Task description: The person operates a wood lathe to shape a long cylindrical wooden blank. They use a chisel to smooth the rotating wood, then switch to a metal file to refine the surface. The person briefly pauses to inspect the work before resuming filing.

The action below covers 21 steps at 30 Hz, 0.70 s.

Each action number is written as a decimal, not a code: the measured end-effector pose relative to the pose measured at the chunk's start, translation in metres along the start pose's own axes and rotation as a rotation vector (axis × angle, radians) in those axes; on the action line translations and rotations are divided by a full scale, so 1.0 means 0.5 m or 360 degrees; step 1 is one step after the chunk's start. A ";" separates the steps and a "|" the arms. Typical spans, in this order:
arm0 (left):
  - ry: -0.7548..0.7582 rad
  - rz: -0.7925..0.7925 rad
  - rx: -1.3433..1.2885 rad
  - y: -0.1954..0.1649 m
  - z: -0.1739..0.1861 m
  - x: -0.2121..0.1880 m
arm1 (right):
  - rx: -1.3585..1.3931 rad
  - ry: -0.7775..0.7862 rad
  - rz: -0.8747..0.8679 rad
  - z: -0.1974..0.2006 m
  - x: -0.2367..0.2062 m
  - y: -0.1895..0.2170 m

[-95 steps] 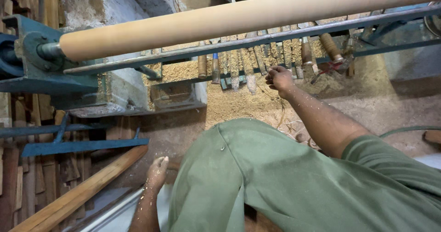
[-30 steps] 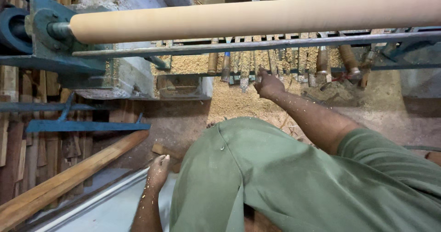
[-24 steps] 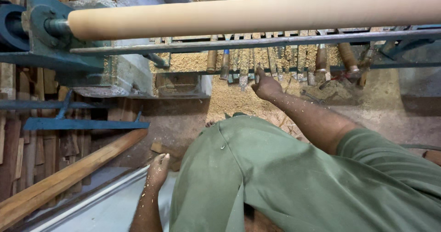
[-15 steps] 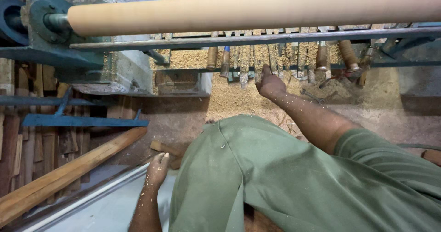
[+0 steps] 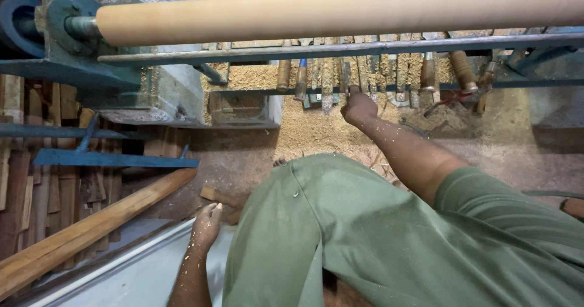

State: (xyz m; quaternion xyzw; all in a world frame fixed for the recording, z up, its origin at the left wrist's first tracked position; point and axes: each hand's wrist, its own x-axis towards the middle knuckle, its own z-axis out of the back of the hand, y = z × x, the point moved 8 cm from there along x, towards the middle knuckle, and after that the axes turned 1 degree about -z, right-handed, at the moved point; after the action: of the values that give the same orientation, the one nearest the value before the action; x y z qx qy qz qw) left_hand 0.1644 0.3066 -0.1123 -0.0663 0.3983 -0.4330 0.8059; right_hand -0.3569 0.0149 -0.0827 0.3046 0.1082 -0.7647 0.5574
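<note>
Sawdust-strewn brown dirt floor below a blue-painted metal machine frame; a rough grey concrete block beside it, long pale wooden planks leaning left (dim light).

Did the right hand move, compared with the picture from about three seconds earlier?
Yes. The right hand has shifted left along the row of wooden-handled tools, away from the red-handled pliers, and now grips a tool nearer the middle of the row.
</note>
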 end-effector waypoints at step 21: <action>0.0035 0.0006 0.0036 0.003 -0.005 0.009 | 0.0219 -0.0056 0.0202 -0.018 -0.002 -0.007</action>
State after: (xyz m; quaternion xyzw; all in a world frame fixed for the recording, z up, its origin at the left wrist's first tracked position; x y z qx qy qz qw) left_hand 0.1649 0.3050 -0.1172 -0.0517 0.4023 -0.4367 0.8030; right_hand -0.3567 0.0212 -0.0897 0.3349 0.0259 -0.7387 0.5844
